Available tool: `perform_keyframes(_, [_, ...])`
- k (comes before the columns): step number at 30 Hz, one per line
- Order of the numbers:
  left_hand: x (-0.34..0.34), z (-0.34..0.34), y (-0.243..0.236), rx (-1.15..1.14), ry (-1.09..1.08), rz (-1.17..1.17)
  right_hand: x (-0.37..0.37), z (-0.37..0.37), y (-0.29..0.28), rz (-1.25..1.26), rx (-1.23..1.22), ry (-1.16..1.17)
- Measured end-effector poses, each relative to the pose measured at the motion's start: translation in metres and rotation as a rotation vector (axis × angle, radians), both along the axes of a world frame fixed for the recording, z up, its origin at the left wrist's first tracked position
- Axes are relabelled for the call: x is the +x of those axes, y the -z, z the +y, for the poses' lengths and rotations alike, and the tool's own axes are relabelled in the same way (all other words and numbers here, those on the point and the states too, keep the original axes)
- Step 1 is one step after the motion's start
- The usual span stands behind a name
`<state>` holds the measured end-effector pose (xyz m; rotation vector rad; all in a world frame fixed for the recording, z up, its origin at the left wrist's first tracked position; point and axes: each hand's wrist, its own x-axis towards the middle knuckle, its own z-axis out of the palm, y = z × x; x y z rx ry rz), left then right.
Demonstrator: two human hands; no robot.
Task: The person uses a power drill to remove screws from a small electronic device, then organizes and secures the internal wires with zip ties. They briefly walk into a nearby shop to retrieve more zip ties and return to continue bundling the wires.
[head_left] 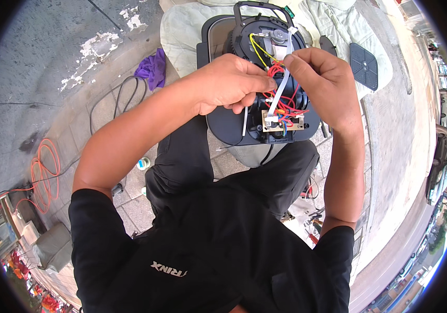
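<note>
Left hand (234,83) pinches red wires (281,101) over the open black appliance (234,128); right hand (320,70) grips the white ribbon cable (281,88) just above them.

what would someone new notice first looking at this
Both hands meet at the top centre over an opened black appliance resting on the person's knees. The left hand and right hand pinch into a tangle of red wires beside a white ribbon cable. An orange cord lies coiled on the pavement at far left.
</note>
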<state>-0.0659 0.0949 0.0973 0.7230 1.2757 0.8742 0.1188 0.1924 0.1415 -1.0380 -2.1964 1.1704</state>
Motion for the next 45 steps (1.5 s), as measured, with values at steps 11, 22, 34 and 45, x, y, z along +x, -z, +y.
perform_keyframes(11, [0.004, 0.000, 0.002, 0.004, -0.057, -0.022, 0.009, 0.005, 0.009, -0.031, -0.121, -0.035])
perform_keyframes(22, [0.003, 0.001, -0.004, -0.033, -0.033, 0.074, 0.043, -0.026, 0.015, 0.099, -0.138, 0.210])
perform_keyframes(34, [0.006, -0.003, -0.005, -0.015, -0.095, 0.062, 0.140, -0.112, 0.128, 0.075, 0.040, 0.583])
perform_keyframes(45, [0.007, -0.002, -0.002, -0.002, -0.121, 0.073, 0.161, -0.124, 0.180, 0.041, 0.570, 0.465])
